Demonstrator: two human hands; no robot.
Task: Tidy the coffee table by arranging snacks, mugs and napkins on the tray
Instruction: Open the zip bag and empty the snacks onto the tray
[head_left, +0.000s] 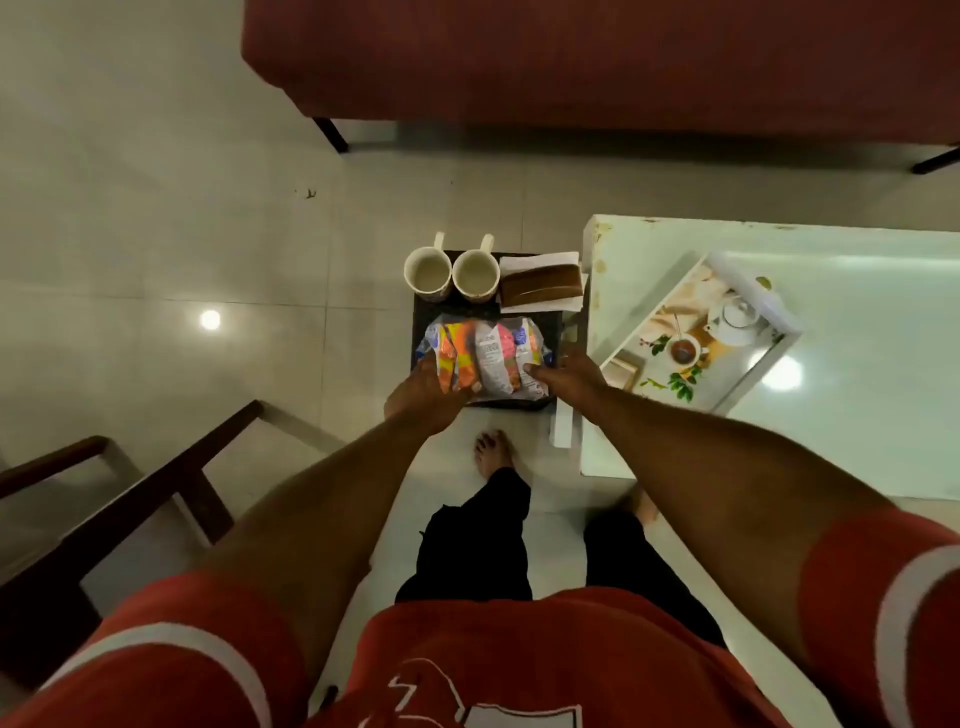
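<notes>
I hold a dark tray (422, 317) over the floor, just left of the white coffee table (857, 426). Two cream mugs (427, 273) (474, 274) stand side by side at its far edge. Beside them is a brown napkin holder (540, 286) with white napkins. Colourful snack packets (483, 358) lie across the near half. My left hand (423, 395) grips the tray's near left corner and overlaps the packets. My right hand (571, 371) grips the near right side, thumb on the packets.
A white-rimmed tray with a printed teapot picture (779, 332) lies askew on the coffee table. A red sofa (571, 62) spans the far side. A dark wooden chair (156, 493) stands at the near left. My bare feet are on the tiled floor below the tray.
</notes>
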